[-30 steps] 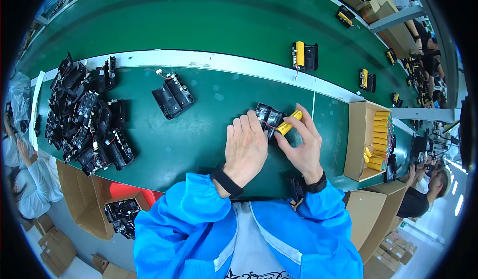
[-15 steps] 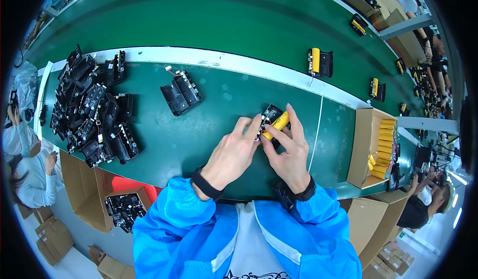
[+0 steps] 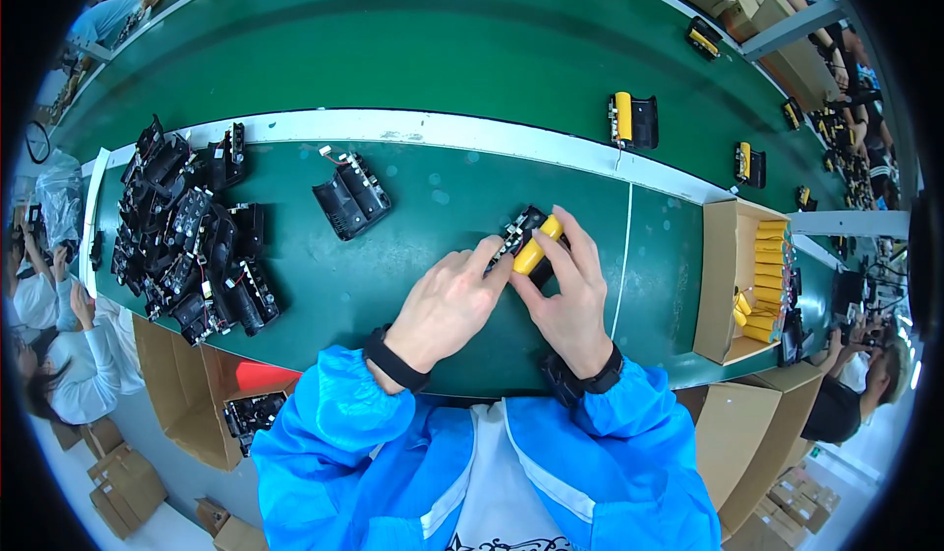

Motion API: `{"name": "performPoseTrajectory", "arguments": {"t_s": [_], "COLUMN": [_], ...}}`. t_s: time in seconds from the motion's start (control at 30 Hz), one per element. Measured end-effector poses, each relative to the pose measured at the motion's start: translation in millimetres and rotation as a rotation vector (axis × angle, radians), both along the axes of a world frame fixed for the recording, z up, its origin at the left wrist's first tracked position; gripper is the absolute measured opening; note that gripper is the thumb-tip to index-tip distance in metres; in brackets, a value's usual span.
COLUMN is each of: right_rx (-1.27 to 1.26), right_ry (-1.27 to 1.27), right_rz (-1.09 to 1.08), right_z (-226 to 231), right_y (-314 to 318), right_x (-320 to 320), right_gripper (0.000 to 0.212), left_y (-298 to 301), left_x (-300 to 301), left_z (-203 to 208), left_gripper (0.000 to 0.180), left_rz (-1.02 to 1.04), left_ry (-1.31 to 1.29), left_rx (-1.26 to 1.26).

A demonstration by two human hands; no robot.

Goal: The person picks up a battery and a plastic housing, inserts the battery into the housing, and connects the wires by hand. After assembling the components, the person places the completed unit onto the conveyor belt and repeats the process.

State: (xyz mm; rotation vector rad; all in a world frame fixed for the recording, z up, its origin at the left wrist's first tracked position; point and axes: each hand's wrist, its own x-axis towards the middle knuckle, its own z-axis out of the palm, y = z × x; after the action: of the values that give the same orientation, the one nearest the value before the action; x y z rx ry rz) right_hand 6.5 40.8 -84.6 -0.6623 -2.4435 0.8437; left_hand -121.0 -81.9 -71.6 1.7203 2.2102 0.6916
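The left hand (image 3: 447, 305) and the right hand (image 3: 570, 300) are covering most of the black holder (image 3: 521, 227), so its lower half and the way the yellow cell (image 3: 538, 246) is sitting in it are staying hidden. The fingertips (image 3: 497, 256) are pressing together over the cell's near end, concealing it. In the pile of black parts (image 3: 187, 232), single pieces are overlapping too much to count. The small units far along the belt (image 3: 796, 114) are too tiny to make out. The open carton under the counter (image 3: 251, 413) is lying in shadow.
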Motion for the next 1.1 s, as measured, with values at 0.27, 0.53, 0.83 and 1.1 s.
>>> {"name": "performPoseTrajectory", "arguments": {"t_s": [0.27,0.53,0.83,1.1], "right_rx": [-0.003,-0.148,0.030,0.053], "right_ry": [-0.088,0.006,-0.375,-0.883], "right_rz": [0.006,-0.043,-0.571,-0.314], "right_z": [7.0,-12.1,82.2,13.7], "right_y": [-12.6,-6.5,148.6,226.0], "right_x": [-12.9,-9.1,181.8,290.3], "right_gripper": [0.055,0.046,0.018,0.065], "left_y": [-4.5,44.4,59.3,171.6], "left_x": [-14.8,-28.8,-19.2,-91.1], "left_z": [-0.6,-9.3,-0.5,2.3], "left_gripper": [0.044,0.037,0.025,0.042], "left_rz": [0.034,0.151,0.092,0.167], "left_ry": [-0.473,-0.494,-0.180,-0.500], "left_rx": [0.118,-0.208,-0.245,-0.328]}}
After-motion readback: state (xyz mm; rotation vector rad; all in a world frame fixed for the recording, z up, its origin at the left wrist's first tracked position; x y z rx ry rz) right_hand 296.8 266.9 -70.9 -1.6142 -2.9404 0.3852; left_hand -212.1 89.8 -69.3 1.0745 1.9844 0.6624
